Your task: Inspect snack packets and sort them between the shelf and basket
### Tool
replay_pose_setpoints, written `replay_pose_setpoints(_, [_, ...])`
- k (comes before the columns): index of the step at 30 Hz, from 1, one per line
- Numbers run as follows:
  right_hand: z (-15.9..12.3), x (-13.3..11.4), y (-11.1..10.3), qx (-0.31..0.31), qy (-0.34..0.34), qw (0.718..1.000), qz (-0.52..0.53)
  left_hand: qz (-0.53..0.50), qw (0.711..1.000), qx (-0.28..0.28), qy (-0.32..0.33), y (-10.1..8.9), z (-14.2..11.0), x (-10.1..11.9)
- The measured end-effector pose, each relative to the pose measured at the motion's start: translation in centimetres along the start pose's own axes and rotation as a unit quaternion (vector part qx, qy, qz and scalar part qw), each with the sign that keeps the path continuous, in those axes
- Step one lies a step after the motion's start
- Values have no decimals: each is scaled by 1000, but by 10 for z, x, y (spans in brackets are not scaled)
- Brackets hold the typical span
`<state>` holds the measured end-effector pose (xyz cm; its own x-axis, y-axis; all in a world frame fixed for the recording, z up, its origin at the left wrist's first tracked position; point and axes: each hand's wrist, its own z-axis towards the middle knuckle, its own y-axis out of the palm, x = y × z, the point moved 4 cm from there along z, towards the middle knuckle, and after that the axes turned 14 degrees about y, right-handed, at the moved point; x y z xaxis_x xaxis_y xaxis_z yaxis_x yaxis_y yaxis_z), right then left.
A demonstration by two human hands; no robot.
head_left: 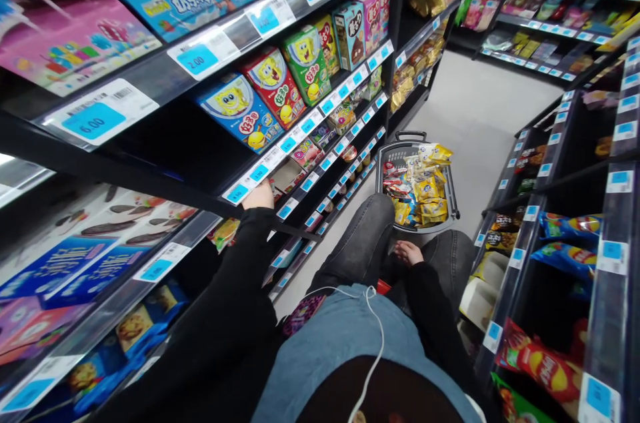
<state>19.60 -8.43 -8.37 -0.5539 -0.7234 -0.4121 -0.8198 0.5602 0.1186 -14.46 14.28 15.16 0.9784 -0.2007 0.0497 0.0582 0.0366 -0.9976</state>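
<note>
Yellow sponge faces mark the SpongeBob boxes (277,87), whose backgrounds are blue, red and green. Price labels (94,117) are white with bright blue patches. Yellow, white, blue and red mix on the snack packets (429,189) in the grey shopping basket (454,193). Sleeves (240,276) are black, jeans (353,243) faded dark grey, the earphone cord (381,336) white, the floor (465,96) pale grey

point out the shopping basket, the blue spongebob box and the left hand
basket (455,204): head view, on its right rim
blue spongebob box (239,117): head view, mid front face
left hand (259,196): head view, back of the hand
</note>
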Motion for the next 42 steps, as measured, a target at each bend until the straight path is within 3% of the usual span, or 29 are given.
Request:
replay_pose_setpoints(5, [-8, -3, 3, 0, -1, 1000, 6, 115, 985, -40, 125, 21, -24, 3])
replay_pose_setpoints(9, [-15, -5, 8, -2, -16, 1000, 8, 67, 993, 11, 101, 2, -34, 7])
replay_pose_setpoints(12, [-30, -9, 17, -21, -32, 999, 10, -63, 989, 67, 113, -17, -39, 30])
replay_pose_setpoints(14, [-51, -15, 28, -52, -39, 998, 10, -185, 957, 100, 200, -26, -46, 62])
replay_pose_setpoints(16, [-82, -25, 43, -120, -42, 992, 15, -298, 896, 119, 307, -34, -57, 100])
replay_pose_setpoints(18, [-123, -39, 64, -291, -57, 954, 45, -374, 834, 128, 386, -41, -70, 134])
replay_pose_setpoints(20, [-163, -53, 76, -384, -76, 918, 57, -410, 793, 131, 431, -49, -82, 160])
replay_pose_setpoints(23, [-202, -74, 68, -340, -172, 917, 113, -429, 773, 97, 458, -61, -96, 183])
replay_pose_setpoints(26, [-222, -84, 47, -253, -245, 928, 122, -512, 740, -18, 436, -69, -106, 195])
replay_pose_setpoints(29, [-232, -88, 32, -219, -284, 930, 78, -651, 665, -131, 342, -72, -115, 204])
replay_pose_setpoints(31, [-237, -89, 29, -207, -311, 926, 44, -706, 634, -169, 267, -69, -119, 210])
replay_pose_setpoints(33, [-242, -90, 28, -200, -331, 922, 22, -713, 639, -187, 220, -63, -121, 214])
replay_pose_setpoints(38, [-246, -86, 26, -208, -345, 915, 38, -634, 741, -153, 161, -54, -113, 208])
replay_pose_setpoints(40, [-243, -82, 23, -203, -340, 917, 50, -603, 770, -135, 159, -55, -111, 205])
replay_pose_setpoints(42, [-238, -78, 19, -157, -344, 923, 70, -581, 788, -121, 162, -56, -110, 204])
